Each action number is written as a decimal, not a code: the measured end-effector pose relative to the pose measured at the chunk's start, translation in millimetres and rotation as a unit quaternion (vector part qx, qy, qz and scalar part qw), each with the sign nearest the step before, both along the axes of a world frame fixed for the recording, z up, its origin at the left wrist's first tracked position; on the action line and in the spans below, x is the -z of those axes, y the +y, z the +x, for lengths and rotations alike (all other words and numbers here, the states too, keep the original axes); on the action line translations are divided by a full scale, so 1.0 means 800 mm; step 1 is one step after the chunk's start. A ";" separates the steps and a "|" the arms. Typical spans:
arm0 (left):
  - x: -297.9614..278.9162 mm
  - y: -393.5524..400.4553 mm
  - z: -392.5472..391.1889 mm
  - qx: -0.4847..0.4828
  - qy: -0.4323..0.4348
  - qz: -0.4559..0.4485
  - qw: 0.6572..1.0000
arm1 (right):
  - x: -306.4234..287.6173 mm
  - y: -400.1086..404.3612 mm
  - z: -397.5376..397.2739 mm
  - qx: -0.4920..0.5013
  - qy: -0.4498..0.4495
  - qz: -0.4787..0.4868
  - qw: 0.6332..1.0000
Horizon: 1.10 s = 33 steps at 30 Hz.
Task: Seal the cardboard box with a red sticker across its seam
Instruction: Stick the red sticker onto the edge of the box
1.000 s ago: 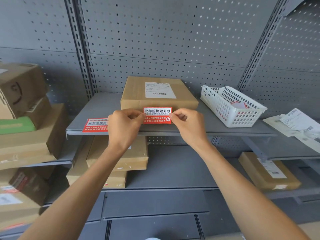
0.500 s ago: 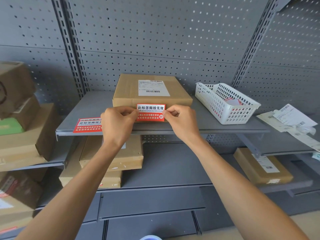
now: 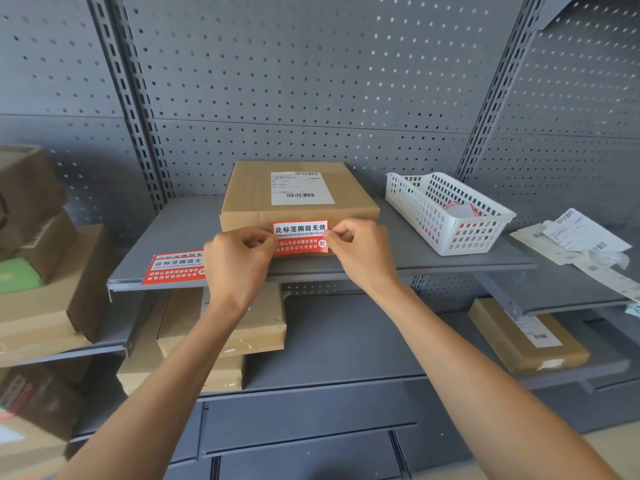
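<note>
Item: cardboard box (image 3: 263, 199), flat, brown, resting on the grey metal shelf (image 3: 187, 230) in front of the perforated back panel, a white shipping label (image 3: 301, 188) on its top face. Item: red sticker (image 3: 300, 238), white and red print, held upright against the box's near side, its top edge at about the level of the box's upper front edge. Your left hand (image 3: 239, 261) pinches the sticker's left end, fingers closed on it; your right hand (image 3: 360, 247) pinches the right end the same way, fingers clamped on that edge. Whether the sticker already adheres to the cardboard cannot be told. Item: second red sticker (image 3: 175, 268), lying flat at the shelf's front lip, just left of your left hand. Item: white plastic basket (image 3: 446, 237), right of the box on the same shelf, holding small red-and-white pieces. Item: loose paper labels (image 3: 581, 240) on the neighbouring shelf at far right. Item: further brown boxes (image 3: 221, 327) stacked on the lower shelves.
</note>
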<state>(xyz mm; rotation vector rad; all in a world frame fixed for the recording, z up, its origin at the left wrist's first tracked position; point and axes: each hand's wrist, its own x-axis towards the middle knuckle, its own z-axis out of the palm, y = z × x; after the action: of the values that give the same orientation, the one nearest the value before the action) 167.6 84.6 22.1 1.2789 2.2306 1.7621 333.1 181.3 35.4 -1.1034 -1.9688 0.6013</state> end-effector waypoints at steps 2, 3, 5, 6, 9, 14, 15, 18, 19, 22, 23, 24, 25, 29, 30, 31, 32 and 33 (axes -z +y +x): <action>0.000 0.002 0.000 -0.005 -0.001 -0.004 1.000 | 0.000 0.000 -0.003 0.008 -0.004 -0.001 1.000; 0.000 0.002 -0.001 -0.007 -0.004 -0.006 1.000 | 0.000 0.000 -0.004 0.012 -0.005 -0.002 1.000; 0.000 0.003 -0.002 -0.008 -0.009 -0.010 1.000 | -0.001 -0.001 -0.006 0.017 -0.007 -0.004 1.000; 0.001 0.004 -0.003 -0.008 -0.010 -0.012 1.000 | 0.000 -0.002 -0.007 0.018 -0.007 -0.004 1.000; -0.001 0.003 -0.003 -0.019 0.010 -0.019 1.000 | 0.000 -0.003 -0.009 0.024 -0.007 -0.008 1.000; -0.001 0.002 -0.005 -0.047 0.082 -0.045 0.995 | 0.001 -0.002 -0.008 0.042 -0.015 -0.008 0.999; 0.001 0.002 -0.007 -0.050 0.095 -0.047 0.993 | 0.001 -0.001 -0.007 0.044 -0.016 -0.005 0.999; 0.003 -0.001 -0.013 -0.058 0.124 -0.038 0.990 | 0.000 0.000 -0.002 0.041 -0.023 0.003 0.999; 0.003 -0.002 -0.015 -0.063 0.130 -0.032 0.989 | 0.000 0.000 -0.002 0.037 -0.020 0.001 0.999; 0.001 -0.003 -0.017 -0.069 0.137 -0.009 0.988 | 0.002 -0.001 -0.002 0.032 -0.012 -0.006 0.999; 0.002 -0.003 -0.017 -0.069 0.138 -0.004 0.988 | 0.003 0.000 -0.003 0.031 -0.012 -0.006 0.999; 0.003 -0.002 -0.017 -0.068 0.137 -0.001 0.988 | 0.003 0.000 -0.003 0.030 -0.011 -0.007 0.999; 0.005 -0.001 -0.018 -0.067 0.135 0.003 0.989 | 0.003 0.001 -0.003 0.028 -0.008 -0.011 1.000; 0.010 0.002 -0.021 -0.066 0.133 0.012 0.989 | 0.003 0.002 -0.002 0.024 -0.002 -0.023 0.999; 0.010 0.002 -0.020 -0.066 0.135 0.014 0.989 | 0.003 0.001 -0.001 0.023 -0.002 -0.024 0.999; 0.011 0.002 -0.020 -0.066 0.135 0.016 0.989 | 0.003 0.001 -0.001 0.023 -0.001 -0.024 0.999; 0.011 0.002 -0.020 -0.066 0.133 0.019 0.989 | 0.002 0.001 -0.001 0.024 -0.003 -0.023 0.999; 0.011 0.003 -0.019 -0.065 0.131 0.025 0.989 | 0.002 0.000 -0.001 0.024 -0.006 -0.021 0.999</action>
<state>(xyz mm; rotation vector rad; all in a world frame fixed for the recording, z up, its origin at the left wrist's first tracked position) 152.5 86.7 13.3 1.4851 2.4743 1.7969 332.1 181.7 33.9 -1.1794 -1.9421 0.6142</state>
